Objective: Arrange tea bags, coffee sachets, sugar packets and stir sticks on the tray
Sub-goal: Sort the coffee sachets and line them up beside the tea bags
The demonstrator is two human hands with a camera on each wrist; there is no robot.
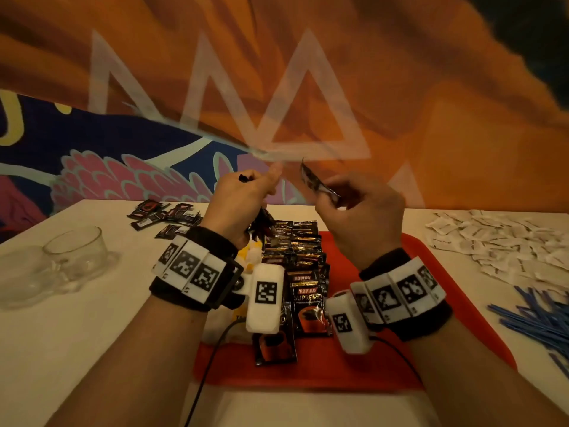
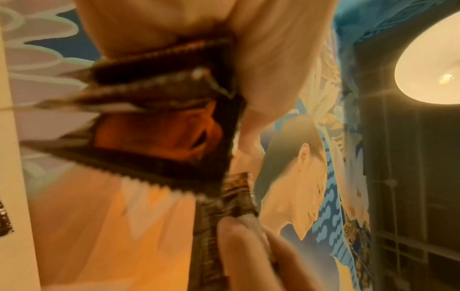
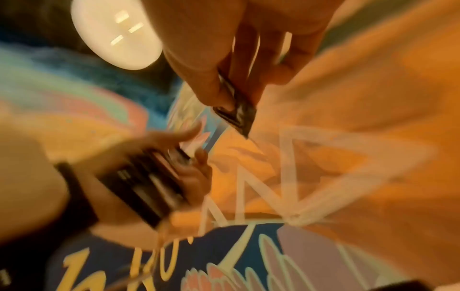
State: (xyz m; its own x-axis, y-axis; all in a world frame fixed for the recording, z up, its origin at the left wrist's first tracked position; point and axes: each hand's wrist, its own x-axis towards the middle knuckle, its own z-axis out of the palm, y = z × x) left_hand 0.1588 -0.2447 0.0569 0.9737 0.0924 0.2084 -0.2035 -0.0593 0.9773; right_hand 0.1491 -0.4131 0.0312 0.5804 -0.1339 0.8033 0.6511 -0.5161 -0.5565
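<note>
- Head view: single coffee sachet [image 1: 318, 182] pinched in fingers [image 1: 338, 192] of right hand [image 1: 363, 211], raised above far end of red tray [image 1: 462, 288].
- Left hand [image 1: 243, 195] curled round a fanned bundle of coffee sachets [image 2: 154, 126], held up beside the right, thumb extended; the two hands near but apart.
- On the tray: overlapping row of dark coffee sachets [image 1: 304, 272] running front to back near the middle; something yellow and white [image 1: 251, 255] just left of it, mostly hidden behind the wrist.
- Step in hand, by the look of it: dealing sachets one at a time from the bundle onto the row.
- Next move likely calls for lowering the single sachet onto the far end of the row, squared with its neighbours, then peeling off another.
- Sugar packets [image 1: 492, 241] heaped on the worktop [image 1: 92, 334] right of the tray, blue stir sticks [image 1: 538, 318] nearer the front; neither on the tray yet.
- More dark sachets [image 1: 166, 215] scattered at far left, two glass cups [image 1: 74, 257] nearer.
- Beyond: orange and blue painted wall [image 1: 431, 103]; round ceiling lamp [image 2: 433, 65].
</note>
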